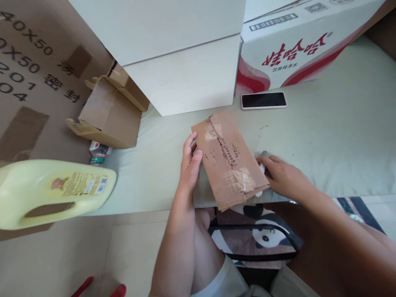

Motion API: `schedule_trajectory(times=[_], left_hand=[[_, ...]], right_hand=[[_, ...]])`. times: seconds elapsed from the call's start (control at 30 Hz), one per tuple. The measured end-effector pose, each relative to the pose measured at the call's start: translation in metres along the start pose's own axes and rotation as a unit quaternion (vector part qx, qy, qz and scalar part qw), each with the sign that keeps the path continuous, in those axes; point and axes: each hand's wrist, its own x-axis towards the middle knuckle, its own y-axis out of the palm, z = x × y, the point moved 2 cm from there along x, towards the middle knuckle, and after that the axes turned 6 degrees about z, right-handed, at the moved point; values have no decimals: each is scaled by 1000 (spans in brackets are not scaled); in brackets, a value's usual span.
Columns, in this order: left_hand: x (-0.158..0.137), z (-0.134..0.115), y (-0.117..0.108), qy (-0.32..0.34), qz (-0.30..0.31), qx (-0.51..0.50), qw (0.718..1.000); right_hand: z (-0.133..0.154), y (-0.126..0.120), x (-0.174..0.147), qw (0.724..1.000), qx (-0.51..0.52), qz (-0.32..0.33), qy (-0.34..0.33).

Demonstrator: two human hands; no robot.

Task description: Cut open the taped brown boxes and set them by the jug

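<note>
A flat brown cardboard box [222, 156] with worn clear tape and black print lies tilted across the pale green cloth near its front edge. My left hand [190, 165] is closed on the box's left side, thumb on top and fingers at the edge. Close to the box's right edge, my right hand [283, 175] is closed around a slim white tool [262, 167] with a grey end. It looks like a utility knife, but the box and fingers hide part of it. I cannot tell whether this hand touches the box.
Behind stand a white box [192, 78] and a red-and-white carton [287, 53], with a phone [264, 100] before it. On the left are a cardboard box [108, 113], a small bottle [98, 152] and a yellow jug [83, 185]. A panda-patterned item [266, 237] sits below.
</note>
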Motion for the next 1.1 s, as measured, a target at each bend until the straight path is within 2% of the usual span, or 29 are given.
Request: schedule_trajectory(times=[1.1], left_hand=[[-1,1,2,3,1,-22,1000]], right_hand=[[2,-1,0,999,-16,22,30]])
